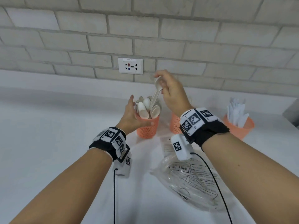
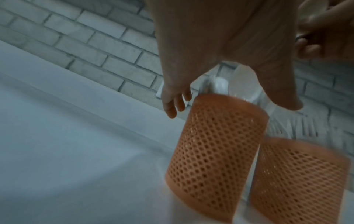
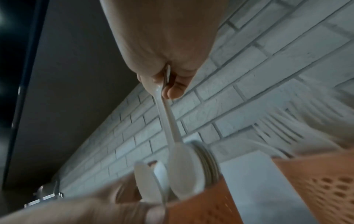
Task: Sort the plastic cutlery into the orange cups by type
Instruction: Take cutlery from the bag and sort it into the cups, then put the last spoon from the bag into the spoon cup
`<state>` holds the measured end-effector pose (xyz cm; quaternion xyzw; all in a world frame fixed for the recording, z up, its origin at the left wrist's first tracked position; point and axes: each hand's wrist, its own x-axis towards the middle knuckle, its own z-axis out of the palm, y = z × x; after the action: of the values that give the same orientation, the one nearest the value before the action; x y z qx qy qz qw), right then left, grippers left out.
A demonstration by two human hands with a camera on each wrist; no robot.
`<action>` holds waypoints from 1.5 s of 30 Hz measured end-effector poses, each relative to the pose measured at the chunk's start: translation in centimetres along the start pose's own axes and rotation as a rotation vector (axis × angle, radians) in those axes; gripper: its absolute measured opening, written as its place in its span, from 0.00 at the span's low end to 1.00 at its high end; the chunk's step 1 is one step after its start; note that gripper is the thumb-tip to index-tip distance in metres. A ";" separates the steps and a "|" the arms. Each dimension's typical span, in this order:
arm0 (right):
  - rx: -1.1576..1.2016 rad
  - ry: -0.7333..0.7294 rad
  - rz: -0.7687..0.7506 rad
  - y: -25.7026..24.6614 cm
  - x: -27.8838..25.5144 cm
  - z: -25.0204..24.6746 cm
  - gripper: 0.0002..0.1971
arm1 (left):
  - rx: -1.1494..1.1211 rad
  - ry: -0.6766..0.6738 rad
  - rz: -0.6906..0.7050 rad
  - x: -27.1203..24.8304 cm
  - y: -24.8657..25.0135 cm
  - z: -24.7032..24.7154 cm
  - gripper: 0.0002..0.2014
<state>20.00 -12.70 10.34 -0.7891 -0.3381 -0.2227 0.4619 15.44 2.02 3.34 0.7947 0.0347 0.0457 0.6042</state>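
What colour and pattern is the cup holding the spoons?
Spoon cup: orange, mesh of small holes all over. Clearest in left wrist view.

3 cups point(image 1: 145, 131) were orange mesh — spoons point(image 1: 143, 109) white and cream, wristbands point(image 1: 196, 120) black-and-white checked, wall point(image 1: 145, 29) pale grey brick.

A wall point(image 1: 178, 29) of pale grey bricks in staggered rows runs across the back. A white socket point(image 1: 130, 66) sits low on it, a small label along its top edge. Below the bricks a plain white upstand point(image 1: 48, 78) meets a white counter point(image 1: 48, 143), smooth, evenly lit, with soft shadows. At the far right a grey block point(image 1: 292, 113) stands on the counter, partly out of view. From the right wrist a dark flat panel point(image 3: 76, 75) adjoins the bricks
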 end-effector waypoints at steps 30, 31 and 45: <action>-0.413 -0.704 0.441 -0.5 -10.0 -9.9 0.28 | 0.680 -0.423 0.439 -7.2 3.0 5.2 0.36; -0.442 -0.775 0.490 0.4 -11.5 -10.1 0.31 | 0.862 -0.623 0.318 -7.9 2.8 6.6 0.45; -0.502 -1.146 0.673 0.7 -21.0 -13.0 0.42 | 1.091 -0.524 0.056 -11.3 2.0 14.6 0.26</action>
<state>5.92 -31.27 2.20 -0.9262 -0.2043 0.3114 0.0593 5.92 -13.76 1.02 0.9753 -0.1177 -0.1601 0.0963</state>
